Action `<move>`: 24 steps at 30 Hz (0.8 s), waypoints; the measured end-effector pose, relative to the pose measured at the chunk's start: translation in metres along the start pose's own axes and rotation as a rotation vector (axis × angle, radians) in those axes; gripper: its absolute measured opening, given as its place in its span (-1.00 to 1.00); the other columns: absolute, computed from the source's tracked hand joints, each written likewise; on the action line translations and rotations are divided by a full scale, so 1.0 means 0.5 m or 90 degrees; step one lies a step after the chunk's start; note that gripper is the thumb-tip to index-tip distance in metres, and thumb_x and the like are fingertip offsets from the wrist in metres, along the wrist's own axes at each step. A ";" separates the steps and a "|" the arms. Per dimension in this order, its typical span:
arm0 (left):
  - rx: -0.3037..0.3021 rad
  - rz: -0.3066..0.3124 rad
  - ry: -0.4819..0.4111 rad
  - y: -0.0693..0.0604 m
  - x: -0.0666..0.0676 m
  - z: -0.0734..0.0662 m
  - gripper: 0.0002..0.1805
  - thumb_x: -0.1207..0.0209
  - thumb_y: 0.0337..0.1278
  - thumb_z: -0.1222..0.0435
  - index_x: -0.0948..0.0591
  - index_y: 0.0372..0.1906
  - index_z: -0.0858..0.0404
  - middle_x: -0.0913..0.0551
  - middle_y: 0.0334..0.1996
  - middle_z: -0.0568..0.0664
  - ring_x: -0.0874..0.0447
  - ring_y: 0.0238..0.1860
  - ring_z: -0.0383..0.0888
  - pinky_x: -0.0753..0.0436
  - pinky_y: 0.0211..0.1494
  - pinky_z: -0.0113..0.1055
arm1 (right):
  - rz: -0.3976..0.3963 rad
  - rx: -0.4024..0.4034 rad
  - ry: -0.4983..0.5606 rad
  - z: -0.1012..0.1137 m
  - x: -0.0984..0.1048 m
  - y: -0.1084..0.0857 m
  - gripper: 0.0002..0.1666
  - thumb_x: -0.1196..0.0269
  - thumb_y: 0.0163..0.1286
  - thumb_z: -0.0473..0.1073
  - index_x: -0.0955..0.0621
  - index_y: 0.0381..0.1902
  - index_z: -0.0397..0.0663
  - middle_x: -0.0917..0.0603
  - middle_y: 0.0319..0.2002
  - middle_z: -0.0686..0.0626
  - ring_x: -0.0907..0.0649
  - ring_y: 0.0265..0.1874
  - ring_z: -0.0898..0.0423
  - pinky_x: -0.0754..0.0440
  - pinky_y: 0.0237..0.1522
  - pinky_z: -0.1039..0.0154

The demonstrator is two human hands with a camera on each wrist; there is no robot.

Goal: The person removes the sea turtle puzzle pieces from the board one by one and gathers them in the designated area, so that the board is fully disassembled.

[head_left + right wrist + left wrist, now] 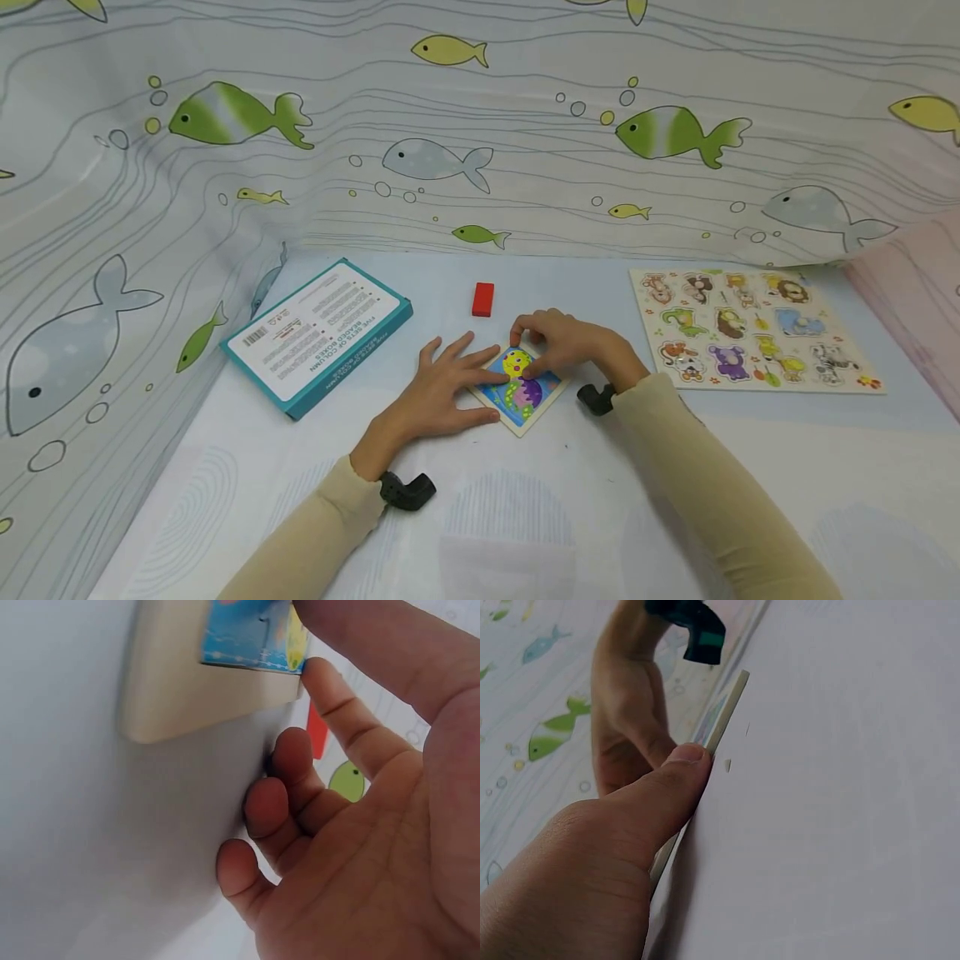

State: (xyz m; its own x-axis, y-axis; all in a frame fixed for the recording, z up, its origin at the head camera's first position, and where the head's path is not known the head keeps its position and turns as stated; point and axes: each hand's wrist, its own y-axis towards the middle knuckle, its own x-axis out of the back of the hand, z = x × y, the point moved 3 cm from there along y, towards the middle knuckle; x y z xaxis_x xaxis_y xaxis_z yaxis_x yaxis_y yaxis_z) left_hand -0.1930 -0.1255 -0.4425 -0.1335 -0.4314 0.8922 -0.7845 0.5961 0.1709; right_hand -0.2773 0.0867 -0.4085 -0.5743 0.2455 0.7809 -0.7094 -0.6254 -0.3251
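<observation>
Red block [483,300], one; puzzle [529,393], one; two hands [435,396] [567,342]: left spread, right pinching the puzzle.

Left grip [448,390] splayed, thumb [667,781] extended; right grip [566,342] arched, fingers [352,727] bent, perhaps pinching.

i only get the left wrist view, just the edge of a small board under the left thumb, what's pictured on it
Observer: In the head view, the small board shows a smiling yellow face against blue.
Operator: anything lying past it
Observer: Yes, a red block lies beyond it, farther from the person.
Operator: and out past the right hand
Observer: A larger animal board lies to the right of the right hand, apart from it.
</observation>
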 end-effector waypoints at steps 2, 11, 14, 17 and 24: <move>0.001 0.003 0.003 0.000 0.000 0.000 -0.45 -0.28 0.16 -0.23 -0.63 0.27 -0.25 -0.35 0.54 -0.15 -0.01 0.64 0.19 0.18 0.51 0.40 | 0.007 -0.005 0.000 0.002 0.002 0.002 -0.54 -0.50 0.19 -0.02 -0.56 0.01 0.28 -0.56 0.04 -0.08 -0.44 0.12 -0.06 -0.48 0.19 -0.09; 0.001 0.007 0.017 -0.001 -0.002 0.001 -0.44 -0.26 0.16 -0.24 -0.62 0.28 -0.27 -0.36 0.53 -0.15 0.00 0.65 0.19 0.17 0.51 0.41 | 0.019 -0.019 0.000 0.007 0.003 0.009 -0.55 -0.51 0.17 -0.04 -0.56 -0.02 0.27 -0.56 -0.02 -0.06 -0.44 0.09 -0.04 -0.50 0.12 -0.01; 0.001 0.006 0.020 -0.001 -0.001 0.000 -0.44 -0.26 0.16 -0.25 -0.62 0.28 -0.27 -0.36 0.53 -0.15 -0.01 0.64 0.19 0.16 0.51 0.41 | 0.021 -0.019 -0.003 0.010 0.003 0.009 -0.56 -0.50 0.18 -0.05 -0.57 -0.02 0.26 -0.56 -0.02 -0.07 -0.44 0.09 -0.04 -0.52 0.12 -0.01; 0.003 0.007 0.022 -0.001 -0.001 0.000 -0.44 -0.25 0.17 -0.25 -0.61 0.28 -0.28 -0.36 0.53 -0.16 -0.01 0.64 0.18 0.15 0.51 0.40 | 0.021 -0.019 -0.004 0.012 0.005 0.008 -0.55 -0.50 0.18 -0.05 -0.57 -0.01 0.25 -0.57 -0.03 -0.08 -0.45 0.08 -0.05 -0.53 0.10 0.00; 0.007 0.009 0.020 0.000 -0.001 0.000 -0.44 -0.25 0.17 -0.26 -0.61 0.28 -0.29 -0.35 0.54 -0.17 0.00 0.65 0.17 0.16 0.52 0.39 | 0.020 -0.030 0.002 0.007 0.003 0.011 -0.56 -0.50 0.19 -0.05 -0.55 -0.03 0.28 -0.55 -0.03 -0.07 -0.44 0.08 -0.04 -0.50 0.09 0.01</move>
State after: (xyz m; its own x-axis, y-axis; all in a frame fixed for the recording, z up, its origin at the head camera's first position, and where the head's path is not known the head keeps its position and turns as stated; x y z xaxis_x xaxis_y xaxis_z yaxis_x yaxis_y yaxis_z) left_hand -0.1928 -0.1255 -0.4430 -0.1257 -0.4015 0.9072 -0.7895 0.5943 0.1537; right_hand -0.2806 0.0811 -0.4072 -0.5975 0.2286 0.7686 -0.7094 -0.5975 -0.3738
